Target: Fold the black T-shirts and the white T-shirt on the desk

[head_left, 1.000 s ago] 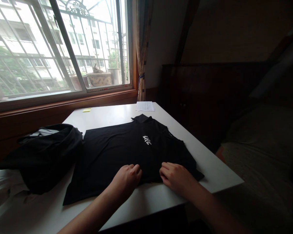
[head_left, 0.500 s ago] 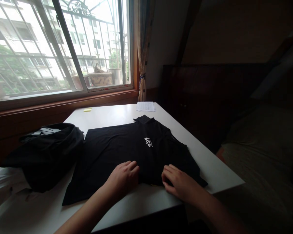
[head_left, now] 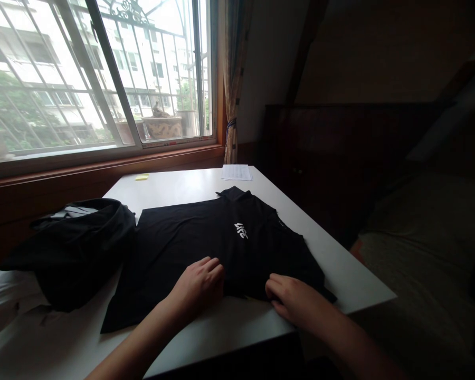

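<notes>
A black shirt (head_left: 182,232) with a collar and a white print on its chest lies spread on the white table (head_left: 237,327), its collar towards the far side. My left hand (head_left: 201,279) is closed at the near edge of the shirt, its fingertips hidden behind the knuckles. To the right, my right hand (head_left: 287,293) has its fingers curled and pressed together on the shirt's near edge, close to the sleeve. A small yellowish strip shows at the table between the hands, under the shirt's edge.
A heap of dark clothing (head_left: 83,253) sits at the left, over some white cloth (head_left: 11,295). Papers (head_left: 236,172) and a yellow note (head_left: 141,177) lie at the table's far end. Beyond are a barred window and a tied curtain (head_left: 233,89).
My left hand has shifted slightly up and to the left. My right hand has moved a little right and down. The shirt looks nearly the same.
</notes>
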